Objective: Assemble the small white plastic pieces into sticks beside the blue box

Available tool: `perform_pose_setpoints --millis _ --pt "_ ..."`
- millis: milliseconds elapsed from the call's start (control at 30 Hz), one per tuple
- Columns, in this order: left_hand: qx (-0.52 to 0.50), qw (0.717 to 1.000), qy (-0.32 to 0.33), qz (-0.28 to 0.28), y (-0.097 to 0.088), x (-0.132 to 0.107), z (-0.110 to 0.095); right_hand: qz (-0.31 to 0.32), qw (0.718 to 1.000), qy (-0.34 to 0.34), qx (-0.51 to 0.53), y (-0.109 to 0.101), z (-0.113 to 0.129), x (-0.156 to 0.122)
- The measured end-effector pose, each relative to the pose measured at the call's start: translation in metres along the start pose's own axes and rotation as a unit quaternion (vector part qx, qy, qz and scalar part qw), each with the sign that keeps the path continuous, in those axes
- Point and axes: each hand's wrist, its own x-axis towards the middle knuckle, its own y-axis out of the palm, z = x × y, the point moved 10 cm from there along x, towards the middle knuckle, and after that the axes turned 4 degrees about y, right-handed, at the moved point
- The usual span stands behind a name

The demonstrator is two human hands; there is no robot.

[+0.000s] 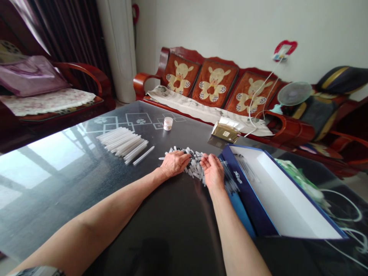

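Note:
My left hand (175, 163) is closed in a pinch above a heap of small whitish and black pieces (196, 168). Facing it, my right hand (213, 171) has its fingers curled together, palm partly up. A thin dark stick (197, 156) spans the gap between both sets of fingertips; its ends are hidden in them. To the left lies a row of white tubes (122, 142), with a single tube (143, 155) set apart at its near side. Thin dark rods (230, 177) lie just right of my right hand, against the box.
An open blue box (260, 214) with a white inside stands at the right. Behind the heap are a small white tub (168, 124) and a tissue pack (225, 132). A green plastic bag (301, 178) and white cords lie beyond the box on the dark glossy table (126, 226).

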Motion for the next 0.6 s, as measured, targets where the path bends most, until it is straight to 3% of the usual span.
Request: perform_pose_setpoints --millis 167,300,467,600 --pt "-0.010 0.997 0.069 -0.022 -0.003 0.002 -0.015 -0.031 0.998 -0.029 -0.043 -0.005 -0.004 0.000" --pt "-0.012 0.996 0.082 -0.017 0.000 0.002 -0.018 -0.056 0.967 -0.128 -0.215 -0.003 0.010 -0.006" --pt "-0.005 0.999 0.050 -0.011 0.003 0.000 -0.008 0.035 0.849 -0.259 -0.459 0.031 0.027 -0.021" --pt "0.014 1.000 0.006 -0.011 0.001 0.000 0.001 0.092 0.756 -0.228 -0.607 0.040 0.026 -0.022"
